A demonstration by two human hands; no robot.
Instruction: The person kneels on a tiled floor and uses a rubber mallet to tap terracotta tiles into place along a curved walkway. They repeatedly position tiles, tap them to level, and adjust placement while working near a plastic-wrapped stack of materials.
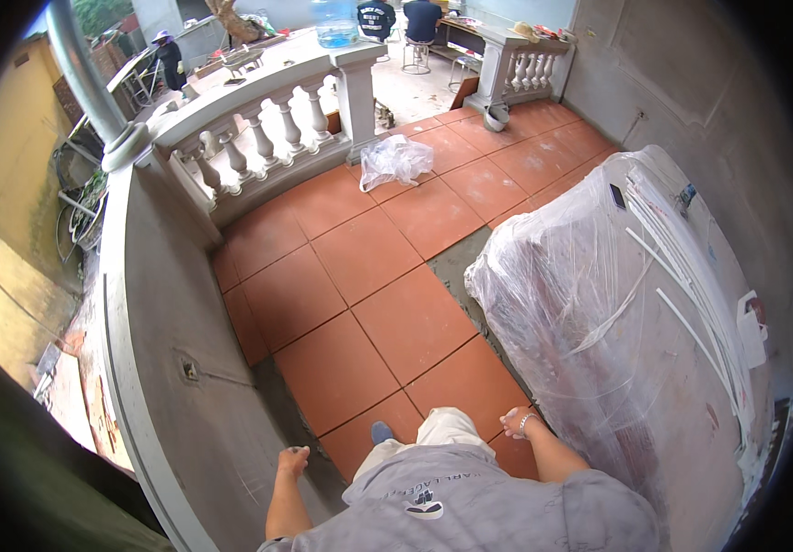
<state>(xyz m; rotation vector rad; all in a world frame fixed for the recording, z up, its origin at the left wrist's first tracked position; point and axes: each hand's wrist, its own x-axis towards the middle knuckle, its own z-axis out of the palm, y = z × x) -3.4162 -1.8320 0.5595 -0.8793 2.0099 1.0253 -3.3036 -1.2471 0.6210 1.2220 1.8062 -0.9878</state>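
Note:
My left hand (pixel 294 459) hangs by my left side, near the low grey wall (pixel 189 368). Its fingers are curled in, and no object shows in it. On the other side my right hand (pixel 514 422), with a bracelet (pixel 525 423) at the wrist, is held out over the red floor tiles (pixel 412 322). Its fingers are also bent inward with nothing visible in them. The plastic-wrapped stack (pixel 590 304) stands just right of that hand, apart from it. One shoe (pixel 381 432) shows on the tiles below me.
Bare cement strips (pixel 465 267) edge the tiles. Ahead lie a crumpled clear plastic bag (pixel 396 161) and a grey bucket (pixel 497 117). White strips (pixel 682 267) rest on the wrapped stack. A balustrade (pixel 267 133) carries a blue water jug (pixel 335 23). Several people are beyond it.

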